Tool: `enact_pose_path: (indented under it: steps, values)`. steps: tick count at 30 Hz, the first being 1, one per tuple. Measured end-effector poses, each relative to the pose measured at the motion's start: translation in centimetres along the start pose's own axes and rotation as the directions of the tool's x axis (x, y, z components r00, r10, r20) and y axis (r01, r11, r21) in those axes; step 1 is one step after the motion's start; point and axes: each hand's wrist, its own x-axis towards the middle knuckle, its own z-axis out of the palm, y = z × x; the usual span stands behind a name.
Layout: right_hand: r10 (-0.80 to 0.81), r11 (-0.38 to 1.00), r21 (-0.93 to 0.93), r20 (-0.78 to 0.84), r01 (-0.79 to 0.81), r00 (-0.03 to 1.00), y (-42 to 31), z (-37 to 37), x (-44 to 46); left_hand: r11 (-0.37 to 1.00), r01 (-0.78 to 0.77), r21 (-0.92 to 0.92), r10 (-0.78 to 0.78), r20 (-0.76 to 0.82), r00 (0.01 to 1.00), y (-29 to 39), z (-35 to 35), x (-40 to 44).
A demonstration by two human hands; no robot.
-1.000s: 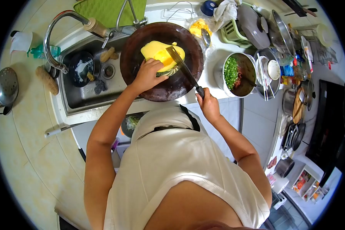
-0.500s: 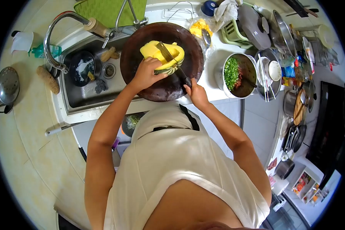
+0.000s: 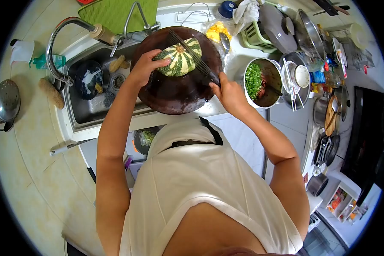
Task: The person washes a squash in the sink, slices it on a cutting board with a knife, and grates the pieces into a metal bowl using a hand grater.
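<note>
A piece of squash (image 3: pixel 175 66) with green and cream striped rind lies on a round, dark chopping board (image 3: pixel 175 96), rind up and stem showing. My left hand (image 3: pixel 146 67) is closed on its left side. In my right hand (image 3: pixel 231 93) is the dark handle of a knife (image 3: pixel 203 67). The knife's blade slants up and left over the right part of the squash, smeared by motion. Whether the blade touches the rind I cannot tell. The squash's yellow flesh is hidden underneath.
On the left is a sink (image 3: pixel 83 121) with a dark pan (image 3: pixel 88 80) inside and a curved faucet (image 3: pixel 51 51) above. To the right stands a pot (image 3: pixel 274 94) of chopped greens and reddish filling. Behind it are a bag of yellow pieces (image 3: pixel 217 32) and a green rack (image 3: pixel 254 38).
The squash has been turned over, from yellow hollow flesh showing to striped rind up. My left hand has shifted up and left. My right hand has moved slightly right with the knife.
</note>
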Motion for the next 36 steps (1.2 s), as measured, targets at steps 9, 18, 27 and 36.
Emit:
enact_pose_path:
  steps: [9, 18, 27, 36]
  values:
    - [-0.027, 0.999, -0.036, 0.071, 0.03, 0.997, -1.0, 0.0, 2.6, 0.992, 0.023, -0.123, -0.024, -0.013, 1.0, 0.8, -1.1, 1.1]
    - [0.044, 0.998, -0.041, 0.022, -0.043, 0.999, -0.5, 2.2, 2.2, 0.997, 0.058, -0.047, -0.057, 0.029, 0.998, 1.5, -1.0, 1.7]
    - [0.061, 0.998, 0.02, -0.072, -0.06, 0.996, -0.5, 6.8, 5.4, 0.978, 0.08, -0.193, -0.078, 0.019, 0.997, 1.7, -3.7, 2.6]
    - [-0.037, 0.999, 0.026, -0.075, 0.039, 0.996, -0.3, 6.6, 6.5, 0.946, 0.189, -0.263, -0.186, 0.036, 0.982, 2.8, -5.3, 3.6]
